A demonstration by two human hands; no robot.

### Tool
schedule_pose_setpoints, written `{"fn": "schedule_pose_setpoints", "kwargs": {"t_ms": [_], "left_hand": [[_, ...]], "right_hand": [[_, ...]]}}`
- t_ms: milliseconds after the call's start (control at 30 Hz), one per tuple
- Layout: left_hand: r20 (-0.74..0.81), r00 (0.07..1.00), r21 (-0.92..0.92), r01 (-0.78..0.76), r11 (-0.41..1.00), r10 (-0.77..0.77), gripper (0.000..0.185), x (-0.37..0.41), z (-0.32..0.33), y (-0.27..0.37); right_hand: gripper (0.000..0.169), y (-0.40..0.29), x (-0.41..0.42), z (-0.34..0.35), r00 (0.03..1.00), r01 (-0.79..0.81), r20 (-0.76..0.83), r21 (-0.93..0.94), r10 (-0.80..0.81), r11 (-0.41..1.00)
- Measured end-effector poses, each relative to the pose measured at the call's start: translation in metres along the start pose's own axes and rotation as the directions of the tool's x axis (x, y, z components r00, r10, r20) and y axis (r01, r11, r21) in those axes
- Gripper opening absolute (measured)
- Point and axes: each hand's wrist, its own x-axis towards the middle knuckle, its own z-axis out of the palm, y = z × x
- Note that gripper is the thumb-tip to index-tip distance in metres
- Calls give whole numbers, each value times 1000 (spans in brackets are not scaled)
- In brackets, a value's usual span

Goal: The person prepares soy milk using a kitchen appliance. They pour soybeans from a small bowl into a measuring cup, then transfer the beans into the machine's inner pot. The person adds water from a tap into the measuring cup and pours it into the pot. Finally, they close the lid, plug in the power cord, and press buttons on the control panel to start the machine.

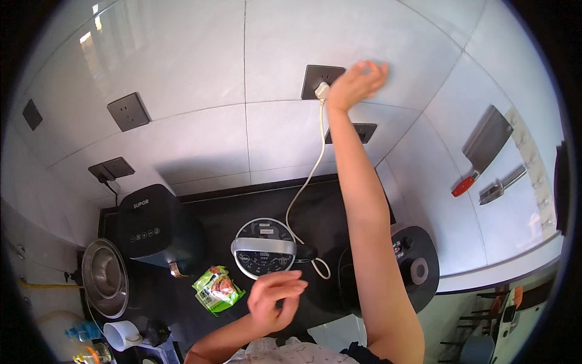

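My right hand (359,84) is raised to the tiled wall, slightly blurred, with its fingers loosely bent and nothing seen in them. Its wrist side is close beside a white plug (322,90), which sits in a dark wall socket (313,77); whether they touch I cannot tell. From the plug a white cord (313,169) runs down to the counter, beside what looks like a soy milk maker (265,259) with a silver handle and a button panel on top. My left hand (277,300) hovers just in front of this appliance, empty, fingers curled and thumb apart.
A green instant noodle packet (219,291) lies left of the soy milk maker. Further left stand a black Supor air fryer (150,223), metal bowls (105,277) and a white mug (122,336). On the right are a round black cooker (420,255) and a wall-hung cleaver (489,139).
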Motion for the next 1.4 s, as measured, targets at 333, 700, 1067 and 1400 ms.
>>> {"fn": "schedule_pose_setpoints", "kwargs": {"t_ms": [333,700,1067,1400], "left_hand": [[-163,976,474,208,856,-147,13,-56,-100,-9],[-244,954,482,274,832,-173,18,-75,-103,7],[-201,962,457,259,851,-185,22,-80,-78,2],[-300,921,337,347,875,-250,16,-71,-78,-17]], "right_hand": [[48,-4,-25,-2,930,337,146,33,-338,941],[60,-30,12,-22,940,325,73,96,-332,941],[48,-10,-12,10,902,419,104,17,-419,908],[46,-12,-2,17,865,486,167,-38,-474,873]]}}
